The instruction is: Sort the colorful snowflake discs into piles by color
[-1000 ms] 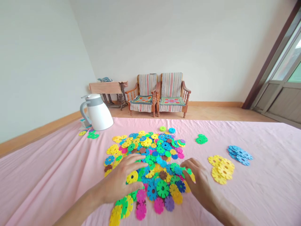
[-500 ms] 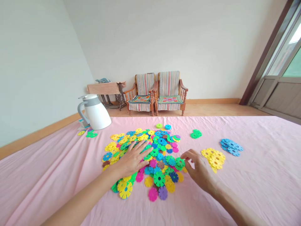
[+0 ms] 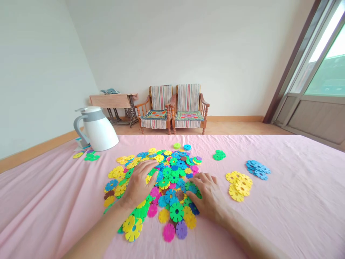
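Observation:
A heap of notched plastic flower discs point(image 3: 176, 212) in yellow, green, blue, pink, purple and brown lies on the pink cloth. Over the left middle of the heap is my left hand point(image 3: 140, 182), fingers loosely curved and thumb apart, with nothing seen in it. My right hand point(image 3: 208, 194) rests on the heap's right edge, its fingers spread over green and blue discs, and part of those discs is hidden beneath it. To the right lie sorted groups: yellow discs point(image 3: 239, 185), blue discs point(image 3: 258, 169) and green discs point(image 3: 219, 155).
A white jug point(image 3: 100, 131) with a grey handle stands at the back left, beside a few loose discs point(image 3: 91, 156). One lime disc point(image 3: 176, 145) and a blue disc point(image 3: 187, 147) lie behind the heap. Beyond the table are two wooden armchairs point(image 3: 188, 100) and a cloth-covered sewing table point(image 3: 110, 100).
My left hand has drawn its fingers in from a flat spread. My right hand has moved inward onto the heap's right edge. The view has turned slightly right.

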Available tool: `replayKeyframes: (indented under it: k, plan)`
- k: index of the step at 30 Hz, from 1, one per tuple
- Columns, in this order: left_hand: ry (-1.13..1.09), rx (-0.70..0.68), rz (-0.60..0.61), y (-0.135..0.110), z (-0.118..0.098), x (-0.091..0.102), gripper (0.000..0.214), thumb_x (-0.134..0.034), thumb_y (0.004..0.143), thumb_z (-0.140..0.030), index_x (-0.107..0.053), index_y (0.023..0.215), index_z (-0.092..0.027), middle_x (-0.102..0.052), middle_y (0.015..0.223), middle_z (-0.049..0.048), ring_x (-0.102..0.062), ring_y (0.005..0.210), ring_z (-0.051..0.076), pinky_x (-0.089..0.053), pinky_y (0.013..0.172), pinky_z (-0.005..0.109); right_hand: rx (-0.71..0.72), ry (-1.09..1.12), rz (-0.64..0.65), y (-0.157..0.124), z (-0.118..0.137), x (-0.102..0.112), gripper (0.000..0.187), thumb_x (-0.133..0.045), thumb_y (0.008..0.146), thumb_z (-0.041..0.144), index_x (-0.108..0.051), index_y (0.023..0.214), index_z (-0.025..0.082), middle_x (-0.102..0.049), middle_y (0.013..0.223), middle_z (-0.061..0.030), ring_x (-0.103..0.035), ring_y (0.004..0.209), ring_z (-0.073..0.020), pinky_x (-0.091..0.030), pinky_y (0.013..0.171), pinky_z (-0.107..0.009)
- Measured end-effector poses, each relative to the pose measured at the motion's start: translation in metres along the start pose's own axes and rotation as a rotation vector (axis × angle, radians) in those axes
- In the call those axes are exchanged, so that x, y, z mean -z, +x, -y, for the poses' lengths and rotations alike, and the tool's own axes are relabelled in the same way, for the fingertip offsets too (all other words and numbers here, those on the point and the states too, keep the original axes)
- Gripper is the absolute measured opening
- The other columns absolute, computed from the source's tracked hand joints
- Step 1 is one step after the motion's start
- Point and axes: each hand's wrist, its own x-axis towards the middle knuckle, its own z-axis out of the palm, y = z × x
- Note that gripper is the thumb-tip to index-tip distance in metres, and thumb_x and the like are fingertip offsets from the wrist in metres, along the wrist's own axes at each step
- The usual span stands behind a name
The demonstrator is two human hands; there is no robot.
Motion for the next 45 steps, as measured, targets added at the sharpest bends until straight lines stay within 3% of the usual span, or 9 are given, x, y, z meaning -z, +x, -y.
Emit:
replayKeyframes:
  k: [7, 10, 16, 19, 24, 30, 34, 41, 45]
  plan:
    - [-0.027, -0.021, -0.014, 0.000, 0.000, 0.004, 0.026, -0.051, 0.087, -0.021, -0.062, 0.111, -0.022, -0.065, 0.111, 0.0061, -0.056, 0.110, 0.023, -0.044, 0.099, 0.042, -0.053, 0.147, -0.042, 0.001, 0.005, -0.007, 0.023, -0.063, 0.071, 0.020, -0.054, 0.092, 0.021, -0.060, 0.092, -0.0022, -0.052, 0.090, -0.0212, -0.035, 0.083, -0.039]
    - [-0.030, -0.004, -0.009, -0.001, 0.001, 0.004, 0.025, -0.050, 0.088, -0.022, -0.063, 0.109, -0.023, -0.065, 0.110, 0.0060, -0.056, 0.109, 0.023, -0.044, 0.098, 0.042, -0.016, 0.227, -0.057, 0.000, 0.011, -0.006, 0.016, -0.056, 0.074, 0.013, -0.053, 0.087, 0.021, -0.061, 0.086, 0.0001, -0.054, 0.085, -0.0185, -0.035, 0.082, -0.038]
    - [-0.042, 0.025, 0.005, -0.001, 0.004, 0.004, 0.023, -0.049, 0.088, -0.023, -0.064, 0.106, -0.021, -0.066, 0.108, 0.0062, -0.057, 0.108, 0.022, -0.045, 0.097, 0.041, -0.117, 0.444, -0.068, 0.003, 0.014, 0.014, 0.005, -0.052, 0.078, 0.021, -0.057, 0.077, 0.021, -0.065, 0.077, 0.0011, -0.059, 0.075, -0.0152, -0.043, 0.072, -0.030]
    - [-0.062, 0.049, 0.004, -0.002, 0.006, 0.004, 0.022, -0.049, 0.089, -0.024, -0.064, 0.104, -0.020, -0.067, 0.107, 0.0063, -0.058, 0.105, 0.022, -0.046, 0.096, 0.040, -0.262, 0.364, -0.158, 0.019, -0.016, 0.025, 0.008, -0.055, 0.077, 0.027, -0.059, 0.074, 0.021, -0.065, 0.071, 0.0018, -0.059, 0.067, -0.0139, -0.043, 0.063, -0.026]
    - [-0.073, 0.084, 0.017, -0.004, 0.010, 0.002, 0.021, -0.049, 0.089, -0.024, -0.066, 0.100, -0.021, -0.068, 0.104, 0.0059, -0.060, 0.103, 0.022, -0.047, 0.094, 0.041, -0.496, 0.202, -0.279, 0.058, -0.092, 0.031, 0.008, -0.058, 0.078, 0.024, -0.058, 0.074, 0.017, -0.063, 0.066, -0.0012, -0.058, 0.060, -0.0139, -0.043, 0.059, -0.027]
    - [-0.103, 0.079, 0.025, -0.006, 0.010, 0.001, 0.021, -0.049, 0.088, -0.021, -0.066, 0.100, -0.021, -0.068, 0.101, 0.0059, -0.059, 0.102, 0.021, -0.047, 0.094, 0.039, -0.701, 0.099, -0.284, 0.076, -0.138, 0.034, 0.023, -0.056, 0.090, 0.034, -0.060, 0.100, 0.014, -0.064, 0.094, -0.0034, -0.062, 0.078, -0.0139, -0.051, 0.070, -0.033]
    - [-0.109, 0.098, 0.027, -0.006, 0.010, 0.002, 0.020, -0.049, 0.088, -0.020, -0.067, 0.098, -0.021, -0.068, 0.102, 0.0054, -0.059, 0.102, 0.021, -0.047, 0.094, 0.039, -0.613, 0.113, -0.246, 0.067, -0.128, 0.038, 0.018, -0.051, 0.084, 0.020, -0.064, 0.095, 0.013, -0.069, 0.088, -0.0105, -0.063, 0.078, -0.0193, -0.047, 0.072, -0.033]
    - [-0.108, 0.095, 0.031, -0.005, 0.011, 0.001, 0.020, -0.050, 0.088, -0.022, -0.068, 0.095, -0.021, -0.069, 0.100, 0.0050, -0.061, 0.101, 0.021, -0.048, 0.092, 0.039, -0.170, 0.316, 0.192, 0.031, -0.061, 0.037, 0.014, -0.059, 0.069, 0.020, -0.069, 0.078, 0.023, -0.068, 0.075, 0.0009, -0.062, 0.069, -0.0150, -0.047, 0.063, -0.025]
    - [-0.082, 0.102, 0.038, -0.005, 0.013, 0.001, 0.019, -0.050, 0.088, -0.023, -0.069, 0.094, -0.022, -0.069, 0.101, 0.0047, -0.060, 0.101, 0.021, -0.047, 0.093, 0.039, -0.113, 0.252, 0.303, 0.020, -0.041, 0.037, 0.022, -0.062, 0.065, 0.018, -0.068, 0.085, 0.024, -0.064, 0.084, -0.0004, -0.059, 0.074, -0.0156, -0.045, 0.065, -0.027]
